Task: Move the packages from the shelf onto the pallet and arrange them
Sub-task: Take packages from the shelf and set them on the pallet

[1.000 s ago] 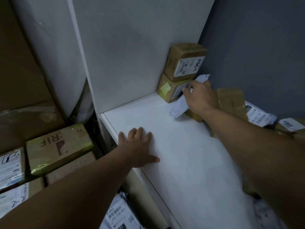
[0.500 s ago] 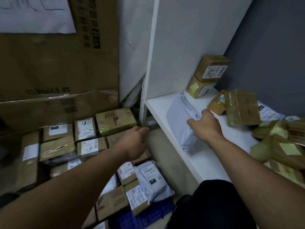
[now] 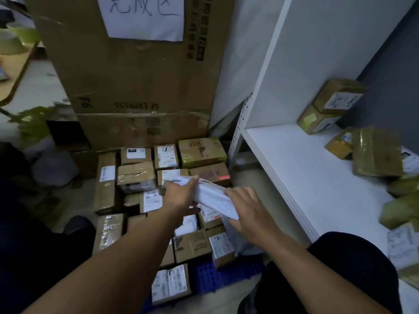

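Dim storeroom corner. We note a white laminate shelf board (image 3: 306,177) running down the right of the frame, a blue plastic grid pallet (image 3: 208,277) on the floor at lower centre, and a tall brown cardboard carton (image 3: 136,71) printed SF EXPRESS standing behind it at upper centre. Brown taped cardboard boxes (image 3: 136,175) with white labels cover most of the pallet. More tape-wrapped brown parcels (image 3: 376,152) lie on the shelf at far right.

Item in hand: a soft white plastic mailer bag (image 3: 215,198), at frame centre, off the shelf and held above the boxes on the pallet.

- Left hand (image 3: 179,198): fingers and thumb curled round the bag's upper-left end.
- Right hand (image 3: 247,211): seen from the back, fingers folded over the lower-right end, thumb tucked beneath.

Key relation: the bag's long axis runs diagonally from upper left to lower right, spanning the gap between the two hands, and the pallet load sits directly under it. The left hand is nearer the middle of the stack, the right nearer the shelf edge.

We judge the carry to be nearly done. The placement calls for lowering the bag flat onto the box tops. The limp bag may sag or slide into a gap between boxes.
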